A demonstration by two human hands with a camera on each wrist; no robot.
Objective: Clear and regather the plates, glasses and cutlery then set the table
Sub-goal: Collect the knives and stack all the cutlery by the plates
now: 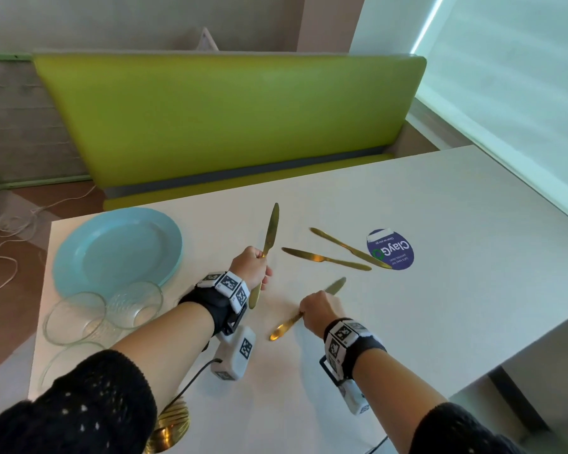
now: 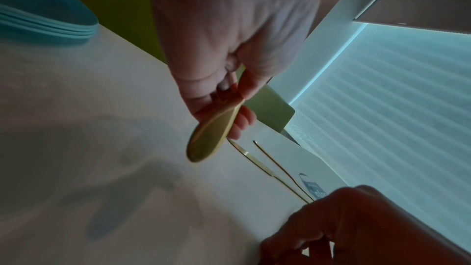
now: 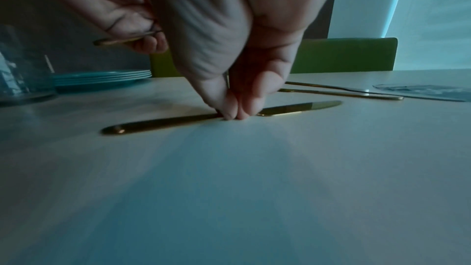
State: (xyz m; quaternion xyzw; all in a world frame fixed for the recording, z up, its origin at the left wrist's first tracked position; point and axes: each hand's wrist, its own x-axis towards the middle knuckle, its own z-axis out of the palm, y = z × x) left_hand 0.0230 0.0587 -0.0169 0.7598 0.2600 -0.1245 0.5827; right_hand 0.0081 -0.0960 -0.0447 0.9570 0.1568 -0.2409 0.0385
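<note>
Pinching a flat gold knife (image 3: 221, 119) at mid-handle, the right hand (image 1: 320, 311) is seen with thumb and fingertips (image 3: 233, 112) pressed together at the table (image 1: 440, 290); the knife lies flat on the surface, not yet lifted. A slip is judged likely here: the handle is thin and flush with the tabletop, so a shallow pinch could let it skid toward the near edge or rotate about its blade.

A second gold knife (image 1: 269, 237) is held upright in the left hand (image 1: 251, 267), fingers curled round its handle, blade pointing to the far side. With that blade raised between the two hands, a knock against the right wrist is conceivable if the hands are brought together carelessly.

Further right, two more knives (image 1: 338, 253) lie on the table, close together, one end reaching a round purple sticker (image 1: 391, 249). To the left, stacked blue plates (image 1: 118, 247) and two clear glasses (image 1: 105, 316) stand near the table's left edge; the glasses could be struck by the left forearm if it swings outward. A gold object at the near edge is partly hidden and cannot be identified.
</note>
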